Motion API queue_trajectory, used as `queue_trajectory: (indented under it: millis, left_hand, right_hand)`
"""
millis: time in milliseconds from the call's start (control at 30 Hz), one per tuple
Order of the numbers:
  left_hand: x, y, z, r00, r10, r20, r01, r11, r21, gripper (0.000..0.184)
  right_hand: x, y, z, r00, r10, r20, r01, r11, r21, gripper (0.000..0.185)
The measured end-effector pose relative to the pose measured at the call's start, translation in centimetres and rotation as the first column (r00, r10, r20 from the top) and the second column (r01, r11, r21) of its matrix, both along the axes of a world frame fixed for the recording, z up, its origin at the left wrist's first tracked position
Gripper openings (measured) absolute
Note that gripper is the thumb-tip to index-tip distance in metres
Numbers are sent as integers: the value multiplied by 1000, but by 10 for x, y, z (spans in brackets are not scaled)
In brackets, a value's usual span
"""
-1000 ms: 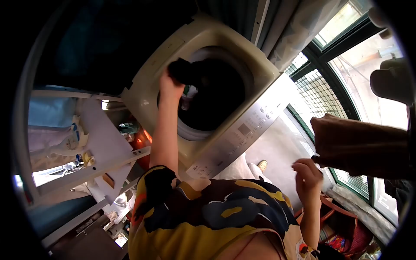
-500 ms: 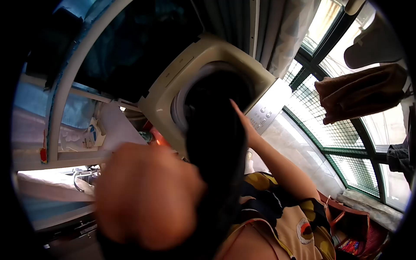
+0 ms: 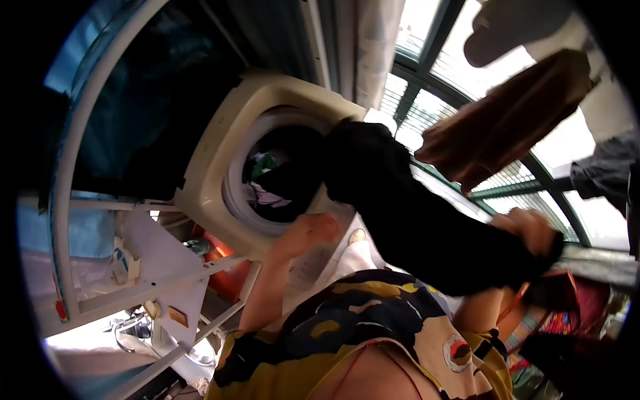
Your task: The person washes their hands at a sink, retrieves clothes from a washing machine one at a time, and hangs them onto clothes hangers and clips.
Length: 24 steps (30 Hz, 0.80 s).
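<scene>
A long black garment (image 3: 427,220) stretches from beside the drum opening to the right. My right hand (image 3: 527,233) grips its right end, fingers wrapped round the cloth. My left hand (image 3: 312,233) is near the front rim of the washing machine (image 3: 217,133), apart from the garment, slightly blurred, its fingers curled; whether it holds anything small is hidden. Inside the open drum (image 3: 233,190) lie dark clothes with a green piece (image 3: 265,163) and a pale pink piece (image 3: 268,197).
A brown cloth (image 3: 500,120) hangs at the upper right before the meshed window (image 3: 510,180). White metal frame bars (image 3: 153,285) cross the left side, with a red object (image 3: 227,273) behind them. A dark red chair (image 3: 587,300) stands at the lower right.
The black garment has come out of the drum and swung to the right. My right hand has taken hold of its end; my left hand has let go and moved beside the machine. The view has shifted.
</scene>
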<state>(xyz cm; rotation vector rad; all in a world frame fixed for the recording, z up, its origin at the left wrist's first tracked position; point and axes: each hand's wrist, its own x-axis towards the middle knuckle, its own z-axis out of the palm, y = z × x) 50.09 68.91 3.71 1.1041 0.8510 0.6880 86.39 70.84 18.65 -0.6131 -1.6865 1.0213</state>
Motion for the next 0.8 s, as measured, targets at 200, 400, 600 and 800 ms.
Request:
queue_trajectory:
  millis: [200, 400, 600, 800]
  left_hand:
    - [150, -2, 21, 811, -27, 584, 238, 928, -287, 104]
    - [304, -17, 45, 633, 17, 774, 392, 855, -339, 106]
    - [393, -66, 103, 491, 27, 871, 482, 824, -298, 75]
    - [453, -97, 115, 313, 18, 950, 615, 758, -217, 69]
  right_hand:
    - [29, -48, 93, 529, 576, -623, -662, 740, 122, 27]
    - [68, -150, 90, 677, 440, -590, -437, 885, 158, 32]
    - [157, -278, 56, 946, -258, 196, 303, 919, -253, 19]
    - [191, -372, -5, 667, -440, 601, 702, 641, -311, 31]
